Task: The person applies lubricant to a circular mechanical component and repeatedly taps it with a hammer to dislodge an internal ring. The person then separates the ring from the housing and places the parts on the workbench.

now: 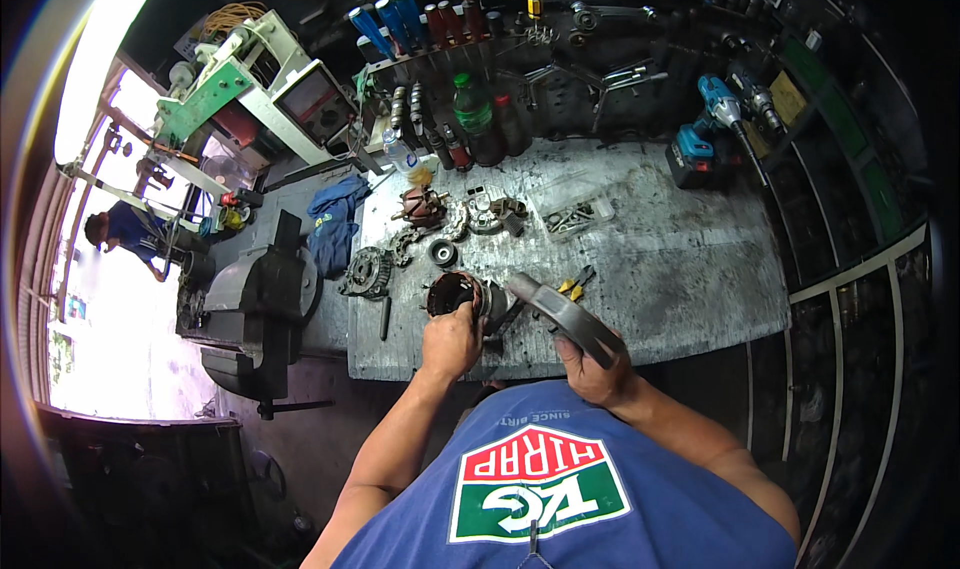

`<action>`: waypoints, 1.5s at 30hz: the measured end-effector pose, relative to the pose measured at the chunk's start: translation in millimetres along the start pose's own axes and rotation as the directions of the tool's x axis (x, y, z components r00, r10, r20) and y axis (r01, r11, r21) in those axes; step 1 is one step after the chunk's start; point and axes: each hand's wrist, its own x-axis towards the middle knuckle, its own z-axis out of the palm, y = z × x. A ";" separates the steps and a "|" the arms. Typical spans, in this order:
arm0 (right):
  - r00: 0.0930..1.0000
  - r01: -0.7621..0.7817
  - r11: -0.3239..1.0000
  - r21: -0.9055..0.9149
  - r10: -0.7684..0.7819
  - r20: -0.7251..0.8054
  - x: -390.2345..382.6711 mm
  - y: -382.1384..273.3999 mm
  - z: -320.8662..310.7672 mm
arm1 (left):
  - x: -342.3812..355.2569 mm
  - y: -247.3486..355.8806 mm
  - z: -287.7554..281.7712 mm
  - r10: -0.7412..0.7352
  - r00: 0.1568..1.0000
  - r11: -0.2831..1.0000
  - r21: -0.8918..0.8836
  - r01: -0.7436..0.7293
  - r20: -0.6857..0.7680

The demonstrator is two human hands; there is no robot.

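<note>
My left hand [452,343] is closed on the edge of a round stator ring [440,296] with copper windings inside, near the front edge of the metal bench. My right hand [596,365] grips a grey, curved tool [565,317] with a rounded end, whose kind I cannot make out. That end points toward the stator ring, and a dark metal part [498,305] lies between them. Beyond my left hand are a small round pulley-like part [442,253], a copper-coloured rotor [421,207] and a slotted metal housing [368,272].
Yellow-handled pliers [575,287] and a clear tray of small parts [578,216] lie on the bench [690,269]. A cordless impact wrench [705,134] stands at the back right. Bottles [473,109] line the back. Left are a vise [262,294], a blue cloth [336,225] and another person [130,231].
</note>
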 end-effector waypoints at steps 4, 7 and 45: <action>0.831 -0.380 0.874 -0.303 0.467 0.304 1.3 13.7 17.7 | -5.3 3.3 2.1 -0.046 0.997 0.997 -0.058 0.042 -0.064; 0.668 -0.466 0.741 -0.483 0.653 0.357 -10.9 17.0 21.7 | -7.0 -0.1 4.5 0.012 0.999 0.999 0.038 -0.010 -0.047; 0.786 -0.503 0.583 -0.638 0.615 -0.058 -49.4 106.5 -59.1 | -80.6 -66.2 -78.2 -0.470 0.880 0.658 -0.691 0.300 -0.065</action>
